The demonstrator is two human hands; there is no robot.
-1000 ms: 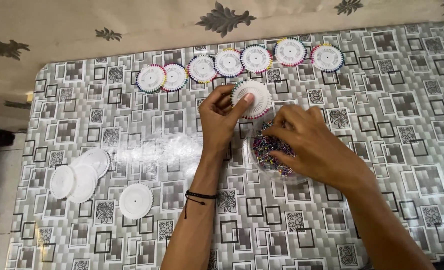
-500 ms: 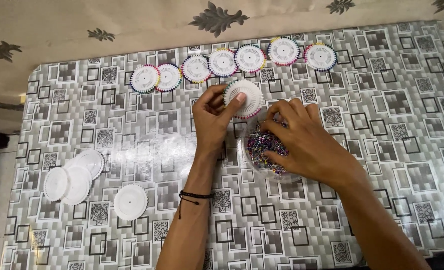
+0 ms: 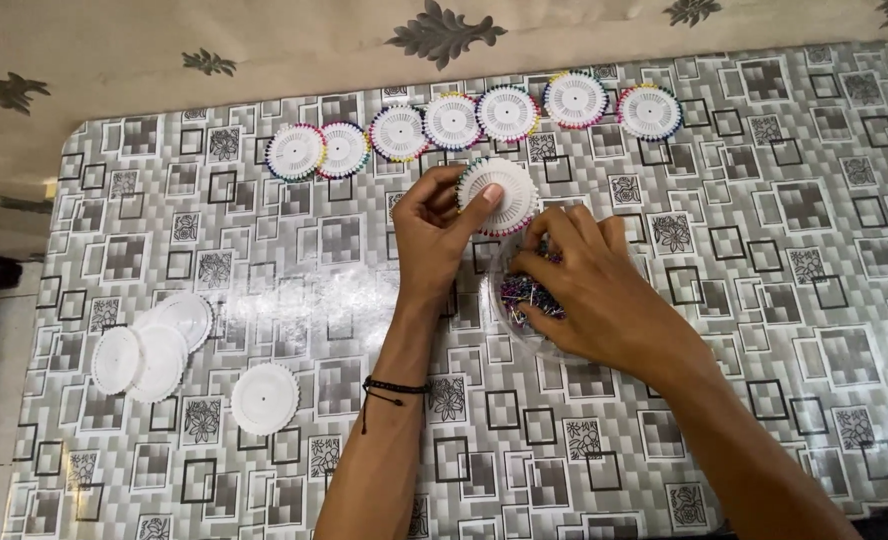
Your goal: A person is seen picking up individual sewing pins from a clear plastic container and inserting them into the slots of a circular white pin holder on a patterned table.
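My left hand grips a white round pin wheel with coloured pin heads around part of its rim, held just above the table. My right hand rests beside it, over a clear shallow dish of loose coloured-head pins, its fingertips pinched among the pins right below the wheel. Whether a pin is between the fingers is too small to tell. A black thread bracelet sits on my left wrist.
A row of several filled pin wheels lies along the far side of the patterned grey table. Several empty white discs lie at the left, one apart from them. A beige leaf-print floor lies beyond the far edge.
Both hands have stayed together at the wheel and dish. My right fingers have shifted slightly among the pins, close under the wheel. The camera view has drifted a little.
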